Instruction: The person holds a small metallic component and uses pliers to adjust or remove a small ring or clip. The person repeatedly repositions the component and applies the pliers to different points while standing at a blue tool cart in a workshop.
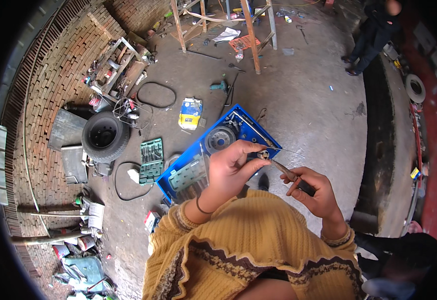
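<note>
My left hand (231, 162) pinches a small round metal part (264, 155) between thumb and fingertips, in front of my chest. The part looks dull and dirty, with an opening in its face. My right hand (314, 192) is closed around the dark handle of a slim hand tool (287, 173), whose tapered metal end points at the part. Whether the tip touches it I cannot tell. Beneath my left hand stands a blue tray (182, 161) with a round grey metal wheel-like piece (220, 139), a long metal rod (256, 127) and several small parts.
A green socket case (151, 159) lies open left of the tray, near a tyre (105, 135). Behind are a blue-and-yellow bag (190, 114), a green power drill (219, 86) and a ladder (251, 37). A person (376, 32) stands at the far right beside a dark floor pit (378, 130).
</note>
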The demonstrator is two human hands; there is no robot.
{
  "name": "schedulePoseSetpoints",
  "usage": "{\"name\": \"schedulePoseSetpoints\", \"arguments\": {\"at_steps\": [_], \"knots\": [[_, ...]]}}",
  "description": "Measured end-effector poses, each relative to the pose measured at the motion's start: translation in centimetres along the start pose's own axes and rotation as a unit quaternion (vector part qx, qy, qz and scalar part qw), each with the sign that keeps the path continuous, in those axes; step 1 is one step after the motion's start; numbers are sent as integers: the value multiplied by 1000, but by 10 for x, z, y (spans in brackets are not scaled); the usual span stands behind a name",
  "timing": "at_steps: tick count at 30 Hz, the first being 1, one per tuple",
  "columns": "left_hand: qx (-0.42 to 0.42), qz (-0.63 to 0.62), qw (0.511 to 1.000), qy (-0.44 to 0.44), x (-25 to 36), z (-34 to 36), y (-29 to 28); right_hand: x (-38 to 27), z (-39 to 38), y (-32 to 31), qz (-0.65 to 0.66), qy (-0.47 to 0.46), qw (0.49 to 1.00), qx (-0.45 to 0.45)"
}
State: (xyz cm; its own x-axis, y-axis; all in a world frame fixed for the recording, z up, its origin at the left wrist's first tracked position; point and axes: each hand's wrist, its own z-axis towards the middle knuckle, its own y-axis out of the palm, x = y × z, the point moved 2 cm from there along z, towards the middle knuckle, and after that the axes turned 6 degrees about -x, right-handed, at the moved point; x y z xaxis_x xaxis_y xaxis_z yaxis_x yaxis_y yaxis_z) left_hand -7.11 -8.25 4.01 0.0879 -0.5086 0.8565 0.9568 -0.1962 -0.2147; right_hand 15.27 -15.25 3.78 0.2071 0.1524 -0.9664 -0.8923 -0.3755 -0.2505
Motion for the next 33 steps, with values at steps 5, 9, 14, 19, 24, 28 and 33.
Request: {"name": "schedulePoseSetpoints", "arguments": {"at_steps": [5,9,14,19,24,28,33], "knots": [[-13,86,996,-1,8,4,-4,-9,4,-7,-124,-2,991,42],[-24,151,988,-29,11,7,-5,-18,9,-9,-188,-36,979,77],[-17,216,975,-50,14,8,-6,-25,15,-8,-334,-75,933,113],[-26,270,962,-36,10,9,-6,-29,19,-9,-423,-101,894,111],[-43,296,954,-19,6,9,-6,-30,22,-10,-475,-132,863,108],[-63,316,946,-21,4,10,-6,-30,25,-13,-499,-146,850,84],[-71,334,940,-6,4,11,-7,-27,28,-16,-491,-143,858,56]]}}
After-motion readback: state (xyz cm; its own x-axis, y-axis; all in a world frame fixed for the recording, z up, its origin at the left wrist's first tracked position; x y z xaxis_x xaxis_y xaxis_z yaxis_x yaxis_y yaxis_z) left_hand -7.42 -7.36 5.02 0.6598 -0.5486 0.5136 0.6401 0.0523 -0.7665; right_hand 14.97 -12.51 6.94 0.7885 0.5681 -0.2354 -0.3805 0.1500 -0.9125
